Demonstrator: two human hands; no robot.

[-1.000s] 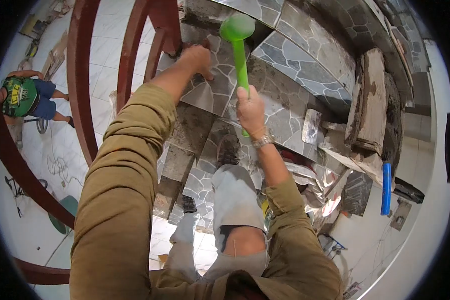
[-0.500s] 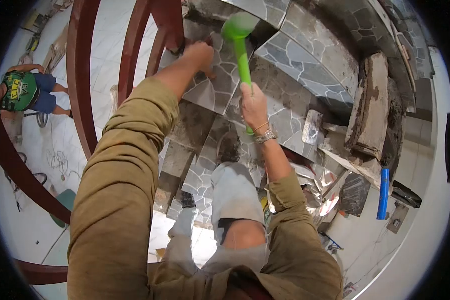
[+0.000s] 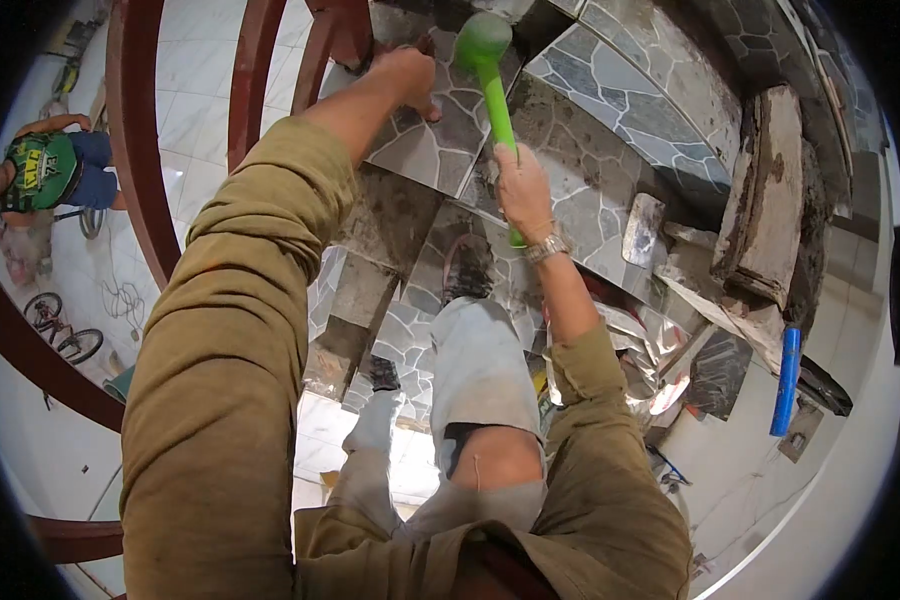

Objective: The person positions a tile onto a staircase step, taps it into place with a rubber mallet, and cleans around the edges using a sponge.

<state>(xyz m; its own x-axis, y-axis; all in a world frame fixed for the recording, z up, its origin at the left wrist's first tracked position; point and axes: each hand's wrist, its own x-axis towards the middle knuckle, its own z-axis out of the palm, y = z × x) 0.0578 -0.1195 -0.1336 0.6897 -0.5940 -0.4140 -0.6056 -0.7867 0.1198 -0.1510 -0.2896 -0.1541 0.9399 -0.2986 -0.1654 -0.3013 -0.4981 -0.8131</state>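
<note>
My right hand (image 3: 525,195) is closed around the handle of a green rubber mallet (image 3: 495,105). The mallet's rounded head is over the far edge of a grey stone-pattern tile (image 3: 440,140) on the stair. My left hand (image 3: 407,78) is at that same tile, beside the foot of a dark red post (image 3: 342,35). Its thumb and a finger show spread apart over the tile; the other fingers are hidden behind the hand. Whether the mallet head touches the tile I cannot tell.
Curved red railing bars (image 3: 245,90) stand on my left. A trowel-like flat plate (image 3: 643,228), rough blocks (image 3: 770,190) and a blue tube (image 3: 787,380) lie to the right. Below left are a person in a green shirt (image 3: 42,170) and a bicycle (image 3: 62,328).
The mallet, blurred by motion before, now appears sharper, a little higher and further right in view. My left hand remains at the tile. The whole view has shifted slightly.
</note>
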